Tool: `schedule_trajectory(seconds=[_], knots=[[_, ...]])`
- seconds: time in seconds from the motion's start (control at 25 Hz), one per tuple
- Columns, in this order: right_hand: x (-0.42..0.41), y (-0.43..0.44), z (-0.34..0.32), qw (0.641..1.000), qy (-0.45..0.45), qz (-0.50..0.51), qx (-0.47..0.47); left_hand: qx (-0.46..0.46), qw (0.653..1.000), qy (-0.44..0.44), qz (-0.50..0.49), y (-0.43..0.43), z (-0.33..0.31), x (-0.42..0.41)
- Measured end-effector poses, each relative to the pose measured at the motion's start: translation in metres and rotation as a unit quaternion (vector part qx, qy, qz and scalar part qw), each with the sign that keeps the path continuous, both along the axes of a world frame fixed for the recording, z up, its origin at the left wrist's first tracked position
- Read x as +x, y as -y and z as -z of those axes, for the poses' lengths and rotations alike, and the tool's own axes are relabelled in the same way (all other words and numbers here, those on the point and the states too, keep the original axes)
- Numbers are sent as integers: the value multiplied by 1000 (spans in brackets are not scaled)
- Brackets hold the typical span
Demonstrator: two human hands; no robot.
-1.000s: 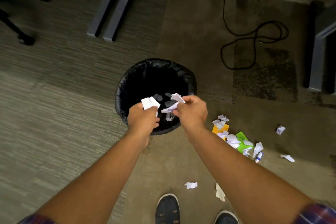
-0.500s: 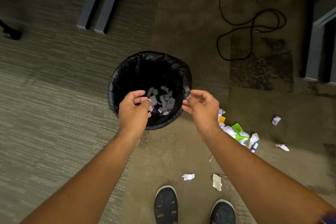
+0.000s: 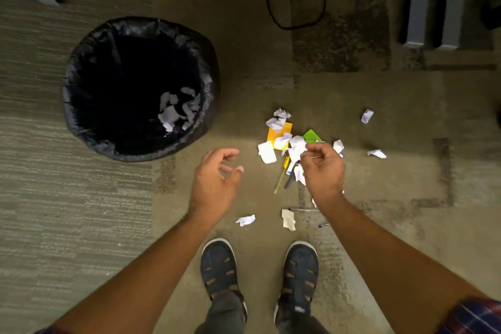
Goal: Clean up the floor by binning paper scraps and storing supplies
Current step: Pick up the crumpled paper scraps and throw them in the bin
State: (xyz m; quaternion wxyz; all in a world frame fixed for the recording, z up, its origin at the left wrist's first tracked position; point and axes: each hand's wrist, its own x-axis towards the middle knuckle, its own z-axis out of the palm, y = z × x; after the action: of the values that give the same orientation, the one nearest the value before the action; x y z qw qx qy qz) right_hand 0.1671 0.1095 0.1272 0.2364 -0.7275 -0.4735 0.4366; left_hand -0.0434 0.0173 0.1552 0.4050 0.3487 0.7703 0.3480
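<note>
A black-lined bin (image 3: 208, 70) stands on the carpet at the left, with white paper scraps (image 3: 176, 112) lying inside. To its right a pile of crumpled scraps (image 3: 267, 152) covers an orange pad (image 3: 271, 136) and a green pad (image 3: 311, 135). A yellow pen (image 3: 282, 173) and a dark marker (image 3: 289, 181) lie just below the pile. My left hand (image 3: 217, 182) hovers between bin and pile, fingers loosely curled, holding nothing. My right hand (image 3: 324, 168) hangs in front of the pile with curled fingers, hiding part of it; nothing is plainly held.
Loose scraps lie near my shoes (image 3: 245, 219) (image 3: 288, 220) and off to the right (image 3: 367, 116) (image 3: 376, 154). A thin pen (image 3: 303, 209) lies by my right forearm. A black cable (image 3: 298, 8) loops at the top. Grey desk legs (image 3: 433, 3) stand at the top right.
Both hands let their scraps fall into the bin, then drew back from it and moved right, toward the pile. The view has tilted down and right, over my shoes.
</note>
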Motion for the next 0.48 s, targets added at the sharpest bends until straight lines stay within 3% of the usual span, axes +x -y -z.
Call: schedule_trajectory(seconds=[0.28,0.36,0.48], knots=[[102,38,66,989,143,-40,-21,-116,974,-103,166,43,94,46],[132,48,84,981,186,-37,-45,-198,943,-137,231,59,122,58],[163,62,117,954,256,-68,-140,-276,860,-212,372,77,164,74]])
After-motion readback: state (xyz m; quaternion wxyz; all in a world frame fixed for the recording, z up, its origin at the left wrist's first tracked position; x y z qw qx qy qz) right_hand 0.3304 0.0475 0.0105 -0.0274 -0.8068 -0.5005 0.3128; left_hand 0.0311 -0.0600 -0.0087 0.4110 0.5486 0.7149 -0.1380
